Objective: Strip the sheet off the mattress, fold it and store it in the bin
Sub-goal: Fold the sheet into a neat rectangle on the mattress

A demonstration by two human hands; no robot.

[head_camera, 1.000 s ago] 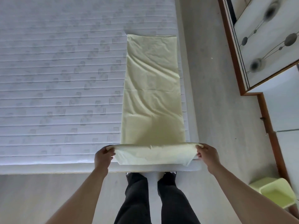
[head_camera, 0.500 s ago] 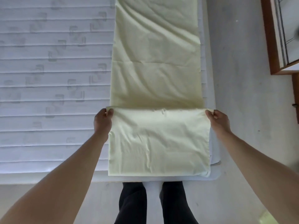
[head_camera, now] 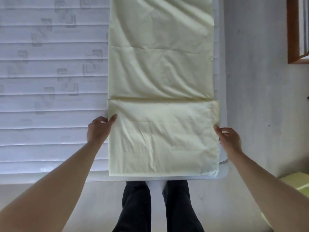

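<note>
Sheet (head_camera: 160,72) is already off the bed and lies as a long pale-yellow strip on the bare mattress (head_camera: 50,81), along its right side, reaching from the near edge up past the top of the picture. The near end is folded over onto the strip, so I see a double layer close to me with its free edge lying across the strip about halfway up the view.

I judge that I am in the folding step, making the strip shorter one turn at a time. My left hand (head_camera: 98,129) is at the left edge of the folded part; thumb and forefinger are close together at the cloth, but I cannot tell if they really pinch it or only touch. My right hand (head_camera: 229,139) is at the right edge, with the fingers loosely curled beside the cloth; I cannot tell either if it holds something.

For the next move I think both hands must take the two near corners of the double layer at the same height and carry them forward together, so that the edges stay in line. The right edge lies very near the side of the mattress, so it may slip down there. The green bin (head_camera: 297,181) waits on the floor at my right, only partly in view.
</note>
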